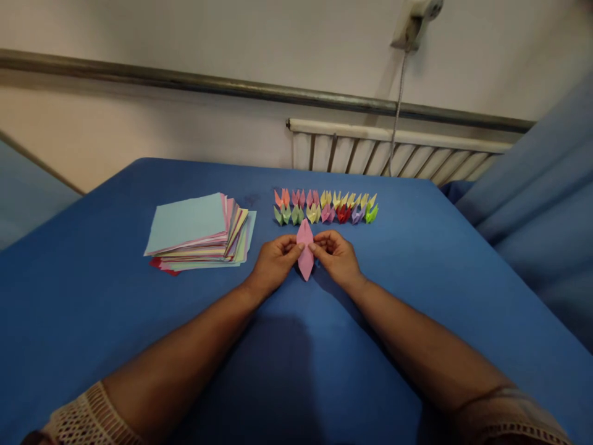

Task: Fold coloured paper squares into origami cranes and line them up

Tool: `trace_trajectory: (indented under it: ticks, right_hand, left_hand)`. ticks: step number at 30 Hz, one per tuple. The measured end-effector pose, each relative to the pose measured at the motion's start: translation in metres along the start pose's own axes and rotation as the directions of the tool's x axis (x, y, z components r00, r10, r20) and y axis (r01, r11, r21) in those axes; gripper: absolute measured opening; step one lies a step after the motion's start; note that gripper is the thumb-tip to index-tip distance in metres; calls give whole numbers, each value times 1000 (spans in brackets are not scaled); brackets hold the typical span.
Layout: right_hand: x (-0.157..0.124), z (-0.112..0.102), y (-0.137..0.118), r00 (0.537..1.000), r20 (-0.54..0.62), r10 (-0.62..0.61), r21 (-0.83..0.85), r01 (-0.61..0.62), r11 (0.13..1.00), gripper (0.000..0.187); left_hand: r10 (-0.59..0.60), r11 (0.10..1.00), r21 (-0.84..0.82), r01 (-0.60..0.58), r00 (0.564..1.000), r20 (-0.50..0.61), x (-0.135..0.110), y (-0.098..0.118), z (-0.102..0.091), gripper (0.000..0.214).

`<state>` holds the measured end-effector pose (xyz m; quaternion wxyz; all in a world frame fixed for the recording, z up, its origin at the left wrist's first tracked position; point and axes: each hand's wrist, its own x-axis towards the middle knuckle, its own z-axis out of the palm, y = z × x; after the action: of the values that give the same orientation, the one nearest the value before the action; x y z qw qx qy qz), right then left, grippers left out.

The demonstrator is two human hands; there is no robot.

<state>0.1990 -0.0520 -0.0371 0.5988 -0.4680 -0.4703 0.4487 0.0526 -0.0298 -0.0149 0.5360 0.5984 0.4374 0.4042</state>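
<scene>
- The pink folded paper (305, 262) is between the two hands, on the near side of the paper cranes; whether its lower tip touches the counter (398, 358) I cannot tell.
- The left hand (277, 259) pinches its left edge and the right hand (338, 254) pinches its right edge, thumbs on the face turned to the wearer, fingers curled at the sides and behind. Gripping at mid-length from both sides probably keeps the narrow shape steady and its creases even.
- The cranes stand in a back row (312, 198) and a front row (343, 216), close together, probably to save space and leave the near part of the counter for the hands.
- Left of them sits a fanned stack of coloured paper (189, 222), pale blue on top, likely put within the left hand's reach.
- The pink paper's upper tip overlaps the front row in view, so a careless push forward could knock those cranes.
- Beyond the counter are a metal rail (208, 80), a radiator (403, 139) and a hanging cord (399, 105); a blue curtain (556, 173) hangs at the right. None blocks the hands.
</scene>
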Motion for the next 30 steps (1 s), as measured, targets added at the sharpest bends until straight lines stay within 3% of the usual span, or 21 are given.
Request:
trace_trajectory:
  ticks: [7, 11, 16, 21, 24, 30]
  right_hand:
    - [-1, -4, 7, 998, 29, -55, -119, 58, 991, 18]
    - [0, -5, 8, 996, 25, -81, -138, 83, 987, 18]
    - [1, -4, 6, 998, 55, -43, -77, 47, 996, 19]
    - [1, 0, -1, 998, 55, 28, 121, -35, 992, 24]
    - [1, 1, -7, 999, 51, 3, 174, -12, 985, 27]
    - [0, -4, -8, 997, 72, -14, 131, 4, 991, 14]
  left_hand:
    - [10, 999, 42, -9, 1000, -21, -2, 0, 0, 30]
    - [82, 993, 94, -76, 995, -64, -2, -1, 0, 27]
    - [58, 998, -14, -59, 997, -51, 2, -4, -2, 28]
    - [58, 989, -131, -65, 997, -52, 3, -2, -2, 33]
    - [122, 987, -95, -127, 991, -57, 0, 0, -1, 22]
    - [210, 977, 57, -208, 976, -49, -1, 0, -3, 7]
